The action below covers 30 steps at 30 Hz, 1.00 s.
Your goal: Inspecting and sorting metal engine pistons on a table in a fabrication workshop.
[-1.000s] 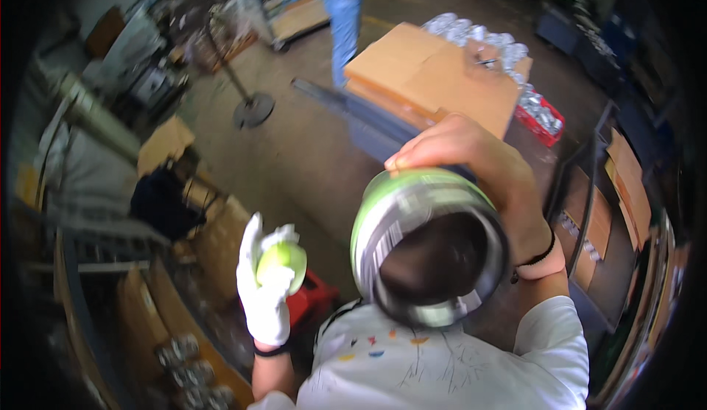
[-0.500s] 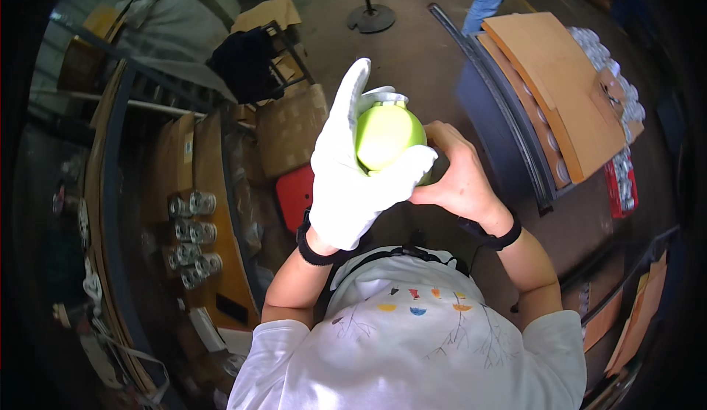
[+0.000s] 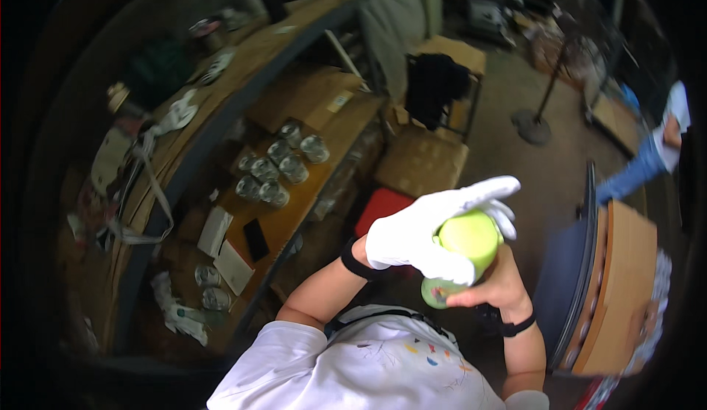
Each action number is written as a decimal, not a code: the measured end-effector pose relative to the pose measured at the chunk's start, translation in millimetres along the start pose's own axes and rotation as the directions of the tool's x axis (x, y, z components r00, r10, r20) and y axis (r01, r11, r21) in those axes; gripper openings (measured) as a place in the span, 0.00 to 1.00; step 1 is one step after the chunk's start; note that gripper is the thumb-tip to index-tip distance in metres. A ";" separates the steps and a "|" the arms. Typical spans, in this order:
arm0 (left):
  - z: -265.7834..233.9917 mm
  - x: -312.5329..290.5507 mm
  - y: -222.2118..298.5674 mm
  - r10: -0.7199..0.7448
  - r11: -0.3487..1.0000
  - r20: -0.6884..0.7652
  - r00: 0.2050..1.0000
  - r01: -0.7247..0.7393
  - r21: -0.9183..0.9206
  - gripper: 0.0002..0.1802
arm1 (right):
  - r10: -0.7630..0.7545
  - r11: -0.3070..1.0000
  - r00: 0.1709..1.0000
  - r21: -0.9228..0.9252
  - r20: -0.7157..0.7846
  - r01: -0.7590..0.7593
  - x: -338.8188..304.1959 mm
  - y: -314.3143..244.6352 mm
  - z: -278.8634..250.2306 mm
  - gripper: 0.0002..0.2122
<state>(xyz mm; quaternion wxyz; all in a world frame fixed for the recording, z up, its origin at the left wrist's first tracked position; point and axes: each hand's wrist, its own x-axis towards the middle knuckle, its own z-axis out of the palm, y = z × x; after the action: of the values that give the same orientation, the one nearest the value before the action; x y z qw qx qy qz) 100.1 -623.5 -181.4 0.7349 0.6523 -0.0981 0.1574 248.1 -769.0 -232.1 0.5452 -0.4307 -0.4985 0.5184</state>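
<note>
Held in front of my chest is a bottle (image 3: 469, 237) with a rounded lime-green lid and a see-through greenish body. My left hand (image 3: 409, 237), in a white glove, curls around the lid from the left, its forefinger stretched out beyond it. From the right, my bare right hand (image 3: 508, 285) grips the body, its thumb across the lower part. A coloured print shows on the body near that thumb. The palm sides of both hands and part of the bottle's body are hidden.
At left, a wooden bench (image 3: 324, 181) carries several clear glasses (image 3: 293, 167), a black phone (image 3: 256, 240), white boxes (image 3: 234, 266) and a white glove (image 3: 179, 310). A red stool (image 3: 383, 207) stands beyond my left forearm. Cardboard (image 3: 618, 285) tops a stack at right; a person's jeans (image 3: 630, 178) show behind.
My view has swung left, bringing more of the bench into sight. The bottle has tipped, so its body now shows below the lid. Both hands keep their hold.
</note>
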 end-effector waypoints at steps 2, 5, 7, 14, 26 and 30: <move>-13.2 -11.2 19.3 0.093 0.995 0.134 0.987 -0.088 -0.044 0.70 | -0.014 0.998 0.992 0.057 0.125 0.007 14.7 -14.9 19.8 0.47; -35.4 -32.9 54.3 0.160 0.980 0.095 0.982 -0.147 -0.134 0.71 | 0.000 1.000 0.940 -0.018 0.341 0.006 57.0 -39.1 46.6 0.49; -48.4 -45.8 81.4 0.169 0.956 -0.015 0.986 -0.167 -0.241 0.67 | 0.006 0.999 0.923 -0.045 0.386 0.013 85.6 -44.7 55.2 0.49; -110.0 -124.0 113.1 0.404 0.915 -0.816 0.414 -0.185 0.359 0.32 | -0.209 0.974 0.935 -0.021 0.286 0.224 244.7 -113.4 121.1 0.29; -208.5 -226.5 212.2 0.849 -0.186 -0.517 0.110 0.978 -0.098 0.23 | -0.586 0.768 0.810 -0.301 0.024 0.565 532.6 -101.1 178.7 0.23; -207.7 -229.9 211.3 0.754 -0.083 -0.657 -0.011 0.990 -0.112 0.15 | -0.624 0.707 0.780 -0.458 -0.047 0.538 586.7 -88.7 202.4 0.28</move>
<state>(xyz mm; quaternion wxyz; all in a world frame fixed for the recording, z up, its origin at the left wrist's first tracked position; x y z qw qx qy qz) -202.6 -420.7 -92.6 -0.1826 0.5533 0.7543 0.3026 39.5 -203.1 -61.0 0.6220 -0.4068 -0.6512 0.1535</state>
